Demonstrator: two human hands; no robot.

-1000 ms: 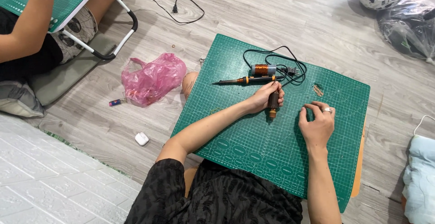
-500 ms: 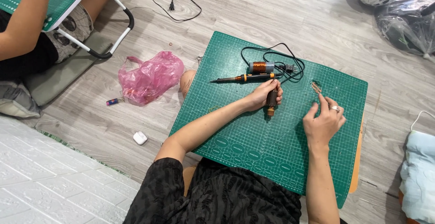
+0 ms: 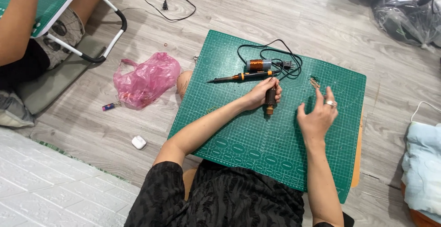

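Both hands sit on the green cutting mat. Your left hand grips a dark cylindrical tool upright-ish, just below the soldering iron and copper coil. Your right hand is spread, empty, fingertips near a small wire piece. Looks like pickup stage; pinching it needs care.
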